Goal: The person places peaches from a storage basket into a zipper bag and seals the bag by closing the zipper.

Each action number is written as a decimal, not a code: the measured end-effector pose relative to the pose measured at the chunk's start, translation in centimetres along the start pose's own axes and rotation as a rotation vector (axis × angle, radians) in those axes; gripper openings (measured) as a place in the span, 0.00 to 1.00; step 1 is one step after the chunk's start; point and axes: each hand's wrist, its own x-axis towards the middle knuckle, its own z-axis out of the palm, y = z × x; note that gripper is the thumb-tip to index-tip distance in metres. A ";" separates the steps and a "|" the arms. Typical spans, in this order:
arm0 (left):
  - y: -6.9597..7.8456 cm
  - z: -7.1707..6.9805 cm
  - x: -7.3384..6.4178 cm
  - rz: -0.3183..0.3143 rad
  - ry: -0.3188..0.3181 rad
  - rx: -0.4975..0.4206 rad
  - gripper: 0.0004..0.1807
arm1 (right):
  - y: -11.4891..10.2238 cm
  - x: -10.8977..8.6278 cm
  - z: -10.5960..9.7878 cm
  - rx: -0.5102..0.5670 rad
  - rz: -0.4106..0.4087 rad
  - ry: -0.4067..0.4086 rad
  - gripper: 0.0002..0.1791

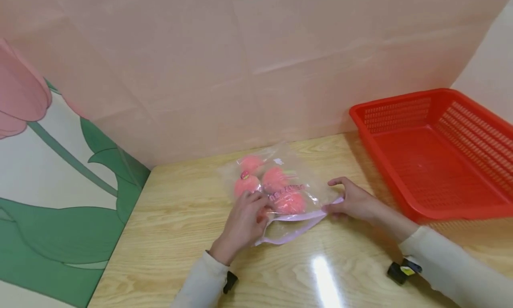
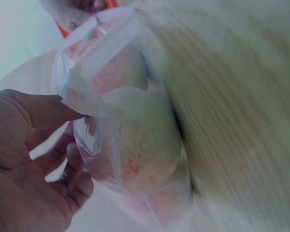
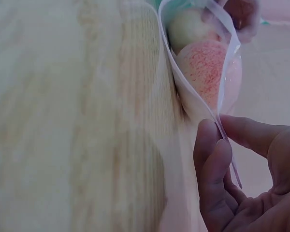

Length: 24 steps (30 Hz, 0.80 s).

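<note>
A clear zip bag (image 1: 316, 187) with a lilac zip strip lies on the table, several pinkish peaches (image 1: 291, 203) inside it. Its mouth faces the person and gapes between the two hands. At the mouth's left end, the left hand (image 1: 247, 216) holds the bag's edge; in the left wrist view its thumb (image 2: 48, 110) lies against the film beside a pale, red-speckled peach (image 2: 142, 140). My right hand (image 1: 352, 202) pinches the right end of the zip strip (image 3: 227, 135) between thumb and fingers, as the right wrist view shows.
A red plastic basket (image 1: 394, 181) with slotted walls stands on the right of the wooden table (image 1: 172, 236), close beyond the right forearm. Behind the table hangs a pinkish cloth (image 1: 200, 67). At the left is a panel with a printed tulip (image 1: 24, 94).
</note>
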 end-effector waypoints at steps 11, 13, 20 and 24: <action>-2.1 0.1 0.5 0.170 0.046 0.137 0.15 | 0.8 -1.4 0.9 0.086 -0.010 -0.023 0.53; -2.5 0.4 0.6 0.194 0.057 0.161 0.15 | 0.9 -1.8 1.1 0.098 -0.030 -0.030 0.52; -4.3 1.1 1.6 0.276 0.069 0.186 0.11 | 0.8 -2.2 1.4 0.098 -0.097 -0.014 0.46; -5.2 1.0 2.6 0.318 0.070 0.154 0.10 | 0.5 -2.2 1.3 0.092 -0.112 0.003 0.44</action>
